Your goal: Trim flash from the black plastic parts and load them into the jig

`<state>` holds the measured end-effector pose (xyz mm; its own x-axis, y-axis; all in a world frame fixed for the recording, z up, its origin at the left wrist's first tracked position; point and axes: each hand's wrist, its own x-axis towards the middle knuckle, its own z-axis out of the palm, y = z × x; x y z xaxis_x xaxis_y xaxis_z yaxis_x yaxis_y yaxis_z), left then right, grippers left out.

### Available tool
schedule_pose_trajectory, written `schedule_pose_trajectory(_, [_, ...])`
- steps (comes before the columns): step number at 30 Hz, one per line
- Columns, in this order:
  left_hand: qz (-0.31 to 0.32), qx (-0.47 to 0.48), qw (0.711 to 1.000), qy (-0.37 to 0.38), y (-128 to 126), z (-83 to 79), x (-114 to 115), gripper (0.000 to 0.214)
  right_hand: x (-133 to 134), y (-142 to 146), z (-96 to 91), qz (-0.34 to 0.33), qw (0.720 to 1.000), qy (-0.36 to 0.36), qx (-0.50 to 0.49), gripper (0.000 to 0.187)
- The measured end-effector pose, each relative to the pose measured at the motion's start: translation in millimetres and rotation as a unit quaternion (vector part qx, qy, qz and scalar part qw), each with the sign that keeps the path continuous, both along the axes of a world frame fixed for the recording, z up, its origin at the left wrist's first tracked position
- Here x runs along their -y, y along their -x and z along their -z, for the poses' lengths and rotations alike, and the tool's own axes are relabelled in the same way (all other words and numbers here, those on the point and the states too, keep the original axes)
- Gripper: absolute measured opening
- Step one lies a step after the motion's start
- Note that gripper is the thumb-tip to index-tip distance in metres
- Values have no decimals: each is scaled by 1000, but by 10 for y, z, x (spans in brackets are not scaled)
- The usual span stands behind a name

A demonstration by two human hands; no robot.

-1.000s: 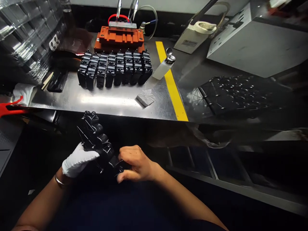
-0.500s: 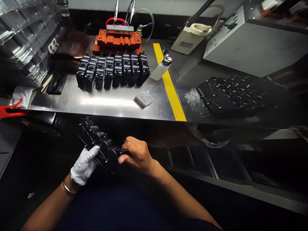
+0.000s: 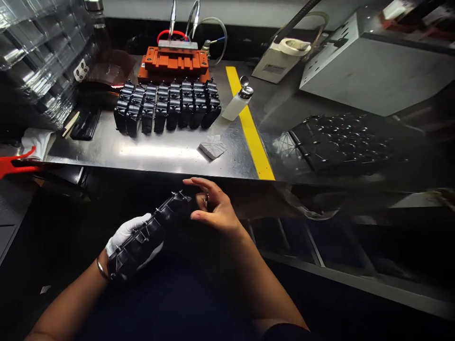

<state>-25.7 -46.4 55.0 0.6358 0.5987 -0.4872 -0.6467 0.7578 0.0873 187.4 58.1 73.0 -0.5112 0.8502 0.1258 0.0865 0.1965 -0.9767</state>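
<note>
My left hand (image 3: pixel 124 232), in a white glove, grips a long black moulded plastic strip of joined parts (image 3: pixel 149 234) below the table edge; the strip lies across the hand and slants up to the right. My bare right hand (image 3: pixel 213 206) hovers at the strip's upper end with fingers spread apart and nothing in them; its fingertips are close to the strip's tip. On the steel table (image 3: pixel 159 151) stand several rows of black plastic parts (image 3: pixel 168 106) in front of an orange fixture (image 3: pixel 174 61).
A small white dispenser bottle (image 3: pixel 240 99) stands by the yellow floor-tape stripe (image 3: pixel 250 123). A folded white wipe (image 3: pixel 212 146) lies near the table edge. A black tray (image 3: pixel 341 142) sits right, a grey metal box (image 3: pixel 377 71) behind it, clear stacked trays (image 3: pixel 39 57) at left.
The black strip has swung from pointing up-left to lying across my left hand, slanting up-right. My right hand let go of its end and opened, moving up toward the table edge.
</note>
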Motion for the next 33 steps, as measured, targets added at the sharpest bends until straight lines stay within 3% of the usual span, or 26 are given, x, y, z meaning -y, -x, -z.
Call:
schedule_pose_trajectory(2, [78, -19, 996, -38, -23, -31, -23, 43, -43, -44, 0, -94, 994, 50, -5, 55])
schedule_pose_trajectory(4, [97, -43, 990, -96, -16, -46, -32, 49, -46, -82, 19, -89, 993, 75, -28, 50])
schedule_pose_trajectory(5, [65, -54, 989, -118, 0, -47, -31, 48, -35, -93, 35, -41, 995, 84, -42, 49])
schedule_pose_trajectory(8, [-141, -125, 971, -146, 44, -46, -26, 15, 48, -66, 88, 137, 983, 107, -57, 48])
schedule_pose_trajectory(10, [-226, -190, 946, -138, 25, -49, -30, 27, 132, 7, 107, 187, 975, 112, -40, 46])
schedule_pose_trajectory(12, [-260, -223, 931, -126, -37, -52, -41, 38, 215, 92, 101, 151, 982, 108, -25, 44])
schedule_pose_trajectory(15, [-287, -210, 930, -97, -137, -35, -60, 37, 277, 169, 65, 50, 995, 89, -15, 30])
schedule_pose_trajectory(19, [-287, -170, 941, -63, -165, 15, -79, 38, 255, 164, 11, 42, 997, 71, 6, 18])
schedule_pose_trajectory(24, [-285, -77, 955, 40, -191, 37, -103, 34, 287, 208, -6, 33, 997, 58, 31, 22])
schedule_pose_trajectory(27, [-270, -41, 959, 77, -217, 51, -84, 38, 269, 177, 49, 46, 996, 5, 75, 27])
schedule_pose_trajectory(29, [-260, -58, 963, 37, -198, 74, -42, 35, 208, 77, 94, 86, 982, -57, 160, 30])
schedule_pose_trajectory(31, [-245, -93, 964, -34, -150, 95, 7, 33, 143, -53, 105, 146, 943, -112, 278, 31])
schedule_pose_trajectory(33, [-214, -120, 965, -96, -98, 98, 42, 38, 123, -153, 53, 164, 912, -154, 344, 28])
